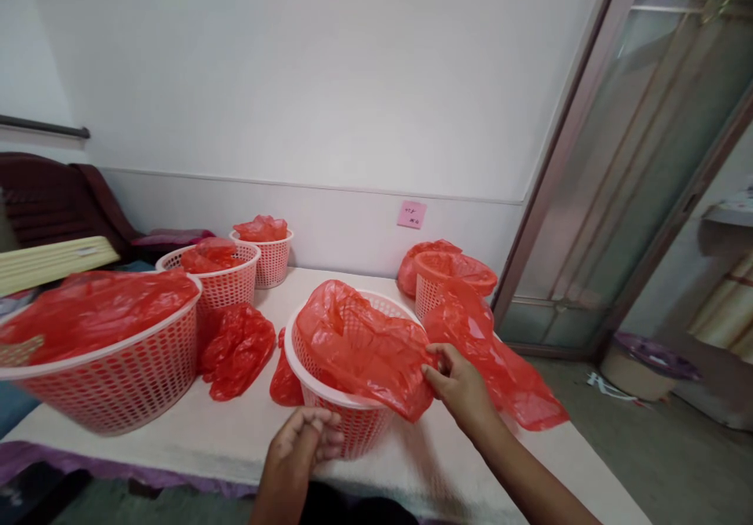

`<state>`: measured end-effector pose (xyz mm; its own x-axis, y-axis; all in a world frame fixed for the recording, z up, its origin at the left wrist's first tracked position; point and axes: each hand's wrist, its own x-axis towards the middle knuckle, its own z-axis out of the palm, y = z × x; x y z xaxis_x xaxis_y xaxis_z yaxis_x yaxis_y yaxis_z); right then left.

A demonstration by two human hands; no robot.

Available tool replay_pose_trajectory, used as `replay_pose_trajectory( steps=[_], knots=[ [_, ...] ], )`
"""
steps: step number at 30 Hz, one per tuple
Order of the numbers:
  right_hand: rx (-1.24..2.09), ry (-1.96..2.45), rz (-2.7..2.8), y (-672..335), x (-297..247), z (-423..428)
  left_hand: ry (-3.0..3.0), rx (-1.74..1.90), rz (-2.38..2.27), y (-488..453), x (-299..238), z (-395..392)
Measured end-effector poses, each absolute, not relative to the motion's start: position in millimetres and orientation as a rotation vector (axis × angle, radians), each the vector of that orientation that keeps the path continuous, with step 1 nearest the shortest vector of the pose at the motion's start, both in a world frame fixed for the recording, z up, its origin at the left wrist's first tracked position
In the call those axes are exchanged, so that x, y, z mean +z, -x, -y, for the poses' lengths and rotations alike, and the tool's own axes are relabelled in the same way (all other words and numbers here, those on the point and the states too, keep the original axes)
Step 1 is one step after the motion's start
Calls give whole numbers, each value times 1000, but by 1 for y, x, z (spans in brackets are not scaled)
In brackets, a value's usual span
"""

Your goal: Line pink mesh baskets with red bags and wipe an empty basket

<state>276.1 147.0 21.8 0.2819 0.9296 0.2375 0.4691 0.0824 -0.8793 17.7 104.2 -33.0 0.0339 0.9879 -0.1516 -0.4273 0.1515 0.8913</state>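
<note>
A red plastic bag lies bunched over the opening of a white perforated basket, partly inside it and draped over its right rim. My right hand pinches the bag's right edge between thumb and fingers. Close to the basket's front wall is my left hand, its fingers loosely curled and slightly apart, holding nothing. Whether those fingertips touch the wall, I cannot tell. Another crumpled red bag rests on the table to the left of this basket.
Left, a large basket and two smaller baskets hold red bags. At right, a lined basket has a red bag trailing over the white table. A pink note is on the wall; a bin stands beyond.
</note>
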Motion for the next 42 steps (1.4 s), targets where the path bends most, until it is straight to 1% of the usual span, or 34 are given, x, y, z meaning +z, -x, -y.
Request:
replay_pose_trajectory(
  steps=[2, 6, 12, 16, 19, 22, 25, 29, 35, 42],
  knots=[
    [599, 1537, 1297, -277, 20, -149, -718, 1350, -936, -8, -24, -110],
    [730, 1565, 1146, -271, 25, -152, -682, 1369, -884, 0, -6, -112],
    [851, 1549, 1077, -263, 32, -145, -759, 1379, -965, 2, -4, -103],
    [889, 1527, 1046, -263, 28, -133, -1023, 1567, -1111, 14, 7, -91],
    [920, 1473, 1060, -261, 23, -123, -1291, 1569, -1128, 19, 33, -86],
    [918, 1391, 1104, -256, 17, -112, -1604, 1444, -1118, 14, 65, -92],
    [829, 1361, 1161, -249, 9, -99, -1988, 1243, -1074, 1, 88, -112],
    [750, 1380, 1197, -244, -1, -85, -2382, 1053, -1046, -22, 89, -149],
    [783, 1324, 1202, -242, -11, -80, -2584, 793, -1018, -48, 69, -184],
    [861, 1325, 1211, -234, 4, -72, -2647, 541, -998, -57, 77, -199]
  ],
)
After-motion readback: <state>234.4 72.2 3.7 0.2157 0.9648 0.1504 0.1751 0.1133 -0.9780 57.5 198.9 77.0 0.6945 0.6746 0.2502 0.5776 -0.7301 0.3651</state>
